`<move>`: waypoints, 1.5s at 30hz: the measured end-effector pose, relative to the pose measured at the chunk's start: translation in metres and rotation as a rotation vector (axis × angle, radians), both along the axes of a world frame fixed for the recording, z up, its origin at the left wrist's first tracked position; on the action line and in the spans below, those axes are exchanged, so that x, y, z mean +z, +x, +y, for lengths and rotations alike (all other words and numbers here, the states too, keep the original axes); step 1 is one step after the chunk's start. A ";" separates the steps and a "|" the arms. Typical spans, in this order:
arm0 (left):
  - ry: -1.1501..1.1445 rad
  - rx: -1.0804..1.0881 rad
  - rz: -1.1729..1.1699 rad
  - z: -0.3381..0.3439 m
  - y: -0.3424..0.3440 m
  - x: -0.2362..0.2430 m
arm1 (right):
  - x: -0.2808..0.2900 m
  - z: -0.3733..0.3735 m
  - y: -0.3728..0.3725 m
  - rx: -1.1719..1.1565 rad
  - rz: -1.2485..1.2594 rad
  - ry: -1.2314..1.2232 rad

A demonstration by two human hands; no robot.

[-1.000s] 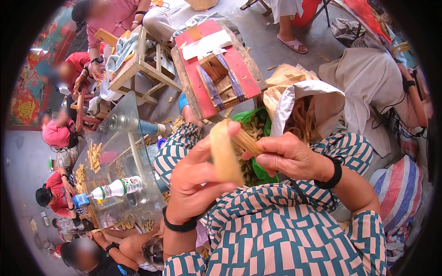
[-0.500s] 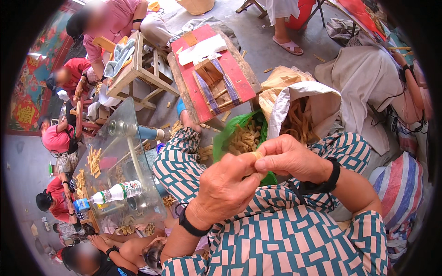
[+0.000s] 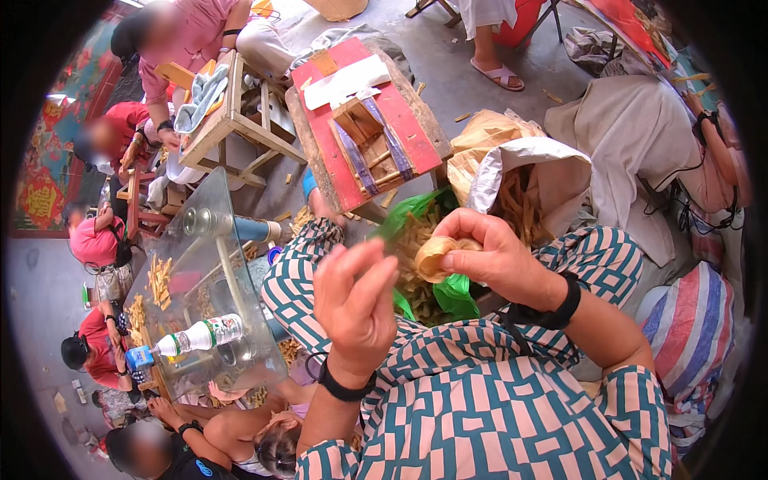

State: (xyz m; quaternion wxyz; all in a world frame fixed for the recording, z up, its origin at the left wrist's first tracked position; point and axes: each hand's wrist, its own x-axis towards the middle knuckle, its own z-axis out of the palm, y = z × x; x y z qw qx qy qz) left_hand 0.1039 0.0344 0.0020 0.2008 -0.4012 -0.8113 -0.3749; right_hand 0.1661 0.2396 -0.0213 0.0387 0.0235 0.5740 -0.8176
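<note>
Between the thumb and fingers of my right hand [image 3: 506,260] is a pale tan strip [image 3: 433,258], curled into a loop; I cannot tell its material. My left hand [image 3: 356,304] is apart from it, fingers stretched and slightly blurred, holding nothing. Below the hands, between my knees, a green plastic bag [image 3: 458,296] holds many short tan pieces [image 3: 412,232]. Just beyond my right hand stands an open white-lined sack [image 3: 552,152] filled with long brownish strips [image 3: 522,210].
Ahead is a wooden bench with a red top [image 3: 328,152] and a small wooden frame device [image 3: 364,132]. A glass table [image 3: 256,336] at left bears a bottle [image 3: 200,334] and tan pieces. A striped bag [image 3: 692,328] sits at right. Several people work nearby.
My hands were together at the tan strip. The left has let go and moved left, its fingers spreading. The strip stays in my right hand, now showing as a wider loop.
</note>
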 end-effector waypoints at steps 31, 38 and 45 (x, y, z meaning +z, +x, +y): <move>0.464 -0.061 -1.436 -0.032 -0.021 -0.019 | -0.018 0.015 0.013 -0.043 0.546 1.105; -0.441 -0.185 -0.183 -0.009 -0.031 0.021 | -0.022 0.015 0.001 -0.043 0.683 1.255; -0.593 -0.319 -0.047 -0.005 -0.031 -0.010 | -0.016 0.021 -0.005 0.198 0.695 1.237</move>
